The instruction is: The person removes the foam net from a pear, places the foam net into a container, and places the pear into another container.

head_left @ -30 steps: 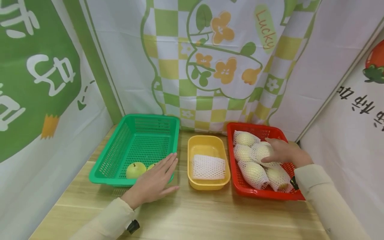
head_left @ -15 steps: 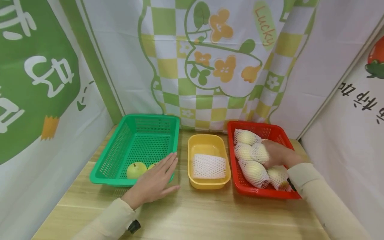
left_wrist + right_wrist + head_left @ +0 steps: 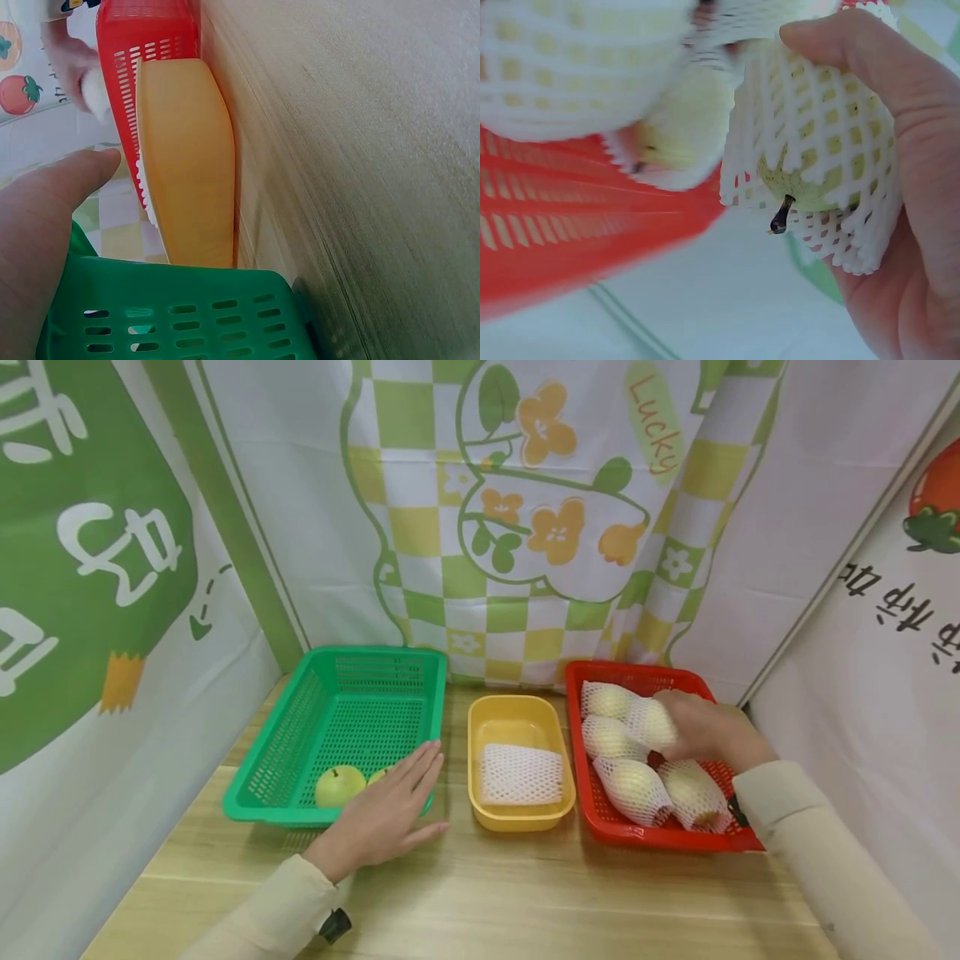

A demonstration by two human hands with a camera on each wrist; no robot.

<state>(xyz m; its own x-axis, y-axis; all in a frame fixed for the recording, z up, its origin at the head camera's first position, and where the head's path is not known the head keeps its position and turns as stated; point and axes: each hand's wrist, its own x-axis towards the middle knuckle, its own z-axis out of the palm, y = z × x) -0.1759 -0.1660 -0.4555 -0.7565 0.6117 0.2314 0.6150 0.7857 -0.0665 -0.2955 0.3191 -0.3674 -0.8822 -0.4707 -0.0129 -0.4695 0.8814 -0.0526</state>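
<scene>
My right hand (image 3: 701, 727) grips a pear (image 3: 817, 142) in a white foam net; the pear's dark stem pokes out in the right wrist view. It is over the red basket (image 3: 637, 837), where several other netted pears (image 3: 632, 789) lie. My left hand (image 3: 382, 814) lies with straight fingers at the front right corner of the green basket (image 3: 337, 718). Inside that basket sits a bare pear (image 3: 340, 787); another beside it is partly hidden by the hand. In the left wrist view only part of the left hand (image 3: 45, 217) shows.
Between the two baskets stands a yellow tub (image 3: 521, 820) with a white foam net (image 3: 521, 774) in it. All three stand on a wooden table (image 3: 480, 893). A printed curtain (image 3: 555, 568) hangs behind them, with fabric walls at both sides.
My right hand has closed its fingers round a netted pear at the right of the red basket and shifted it slightly up. The left hand has stayed put.
</scene>
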